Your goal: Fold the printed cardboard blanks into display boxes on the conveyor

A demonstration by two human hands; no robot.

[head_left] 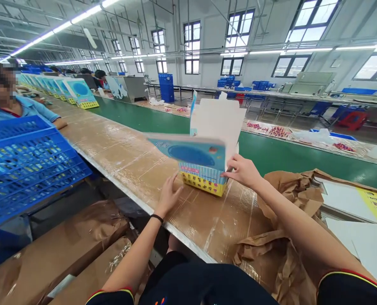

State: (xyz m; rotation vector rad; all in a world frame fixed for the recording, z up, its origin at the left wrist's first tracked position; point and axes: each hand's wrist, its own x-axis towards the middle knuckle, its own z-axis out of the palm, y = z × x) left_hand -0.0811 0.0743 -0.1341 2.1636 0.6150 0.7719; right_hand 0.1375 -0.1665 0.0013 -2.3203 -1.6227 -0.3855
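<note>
Pinching the right edge of a small card box (204,184) in the head view, the person's right hand (244,169) has its thumb and fingers close together. The left hand (167,197) is by the box's lower left corner, its fingers loosely spread and holding nothing; whether the fingertips touch the card is hard to tell. The two hands are apart, with the box between and just past them. The box stands on the table (121,148). Its blue front flap (191,154) tips toward the person and looks blurry, and a white flap (218,118) stands up behind it.

To the left of the box, a bare strip of table runs up to a row of blue and yellow boxes (80,93). The metal edge (193,248) is near the person's body. Crumpled brown paper (280,258) and flat card sheets (360,237) crowd the right side.

Shiny brown covering lies over the table. Past it is a long green belt (128,114). A co-worker (42,112) is at the left, behind a blue crate (32,169). White walls, tall windows (191,46) and long lights (63,26) fill the room.
</note>
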